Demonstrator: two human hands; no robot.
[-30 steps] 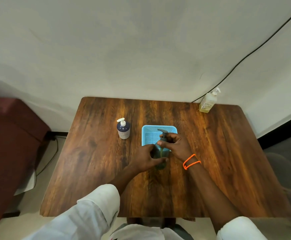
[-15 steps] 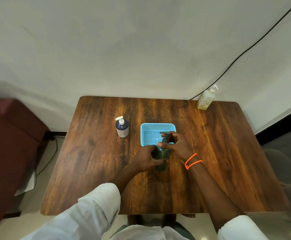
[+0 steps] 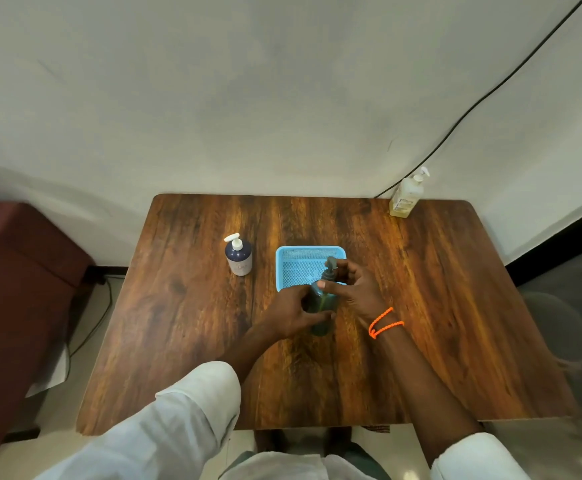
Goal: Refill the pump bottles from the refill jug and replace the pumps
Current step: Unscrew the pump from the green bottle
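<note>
Head camera looks down on two bare hands that meet at one dark green pump bottle [image 3: 322,308], which stands upright near the middle of the wooden counter [image 3: 438,306]. The left hand [image 3: 291,311] has its grip closed around the body of the bottle, with the fingers curled round its left side and the thumb across its front. The right hand [image 3: 355,289] has its grip closed on the top part of the same bottle: the thumb lies against the neck and the fingers curl around the grey pump head [image 3: 331,263]. The pump head sits on the bottle; whether it is screwed tight I cannot tell. An orange cord bracelet [image 3: 384,323] is on the right wrist, and both arms wear white sleeves pushed up.

Just behind the bottle lies a light blue perforated plastic tray [image 3: 303,252], partly covered by the hands. To the left of the tray, a little apart from it, stands a dark blue pump bottle [image 3: 238,256] with a white pump and a pale lower part. Well apart, at the far right corner of the counter, stands a pale yellow pump bottle [image 3: 406,197] with a white pump, close to the wall. A black cable [image 3: 490,95] runs down the wall to that corner. Left of the counter stands a dark red piece of furniture [image 3: 16,289].
</note>
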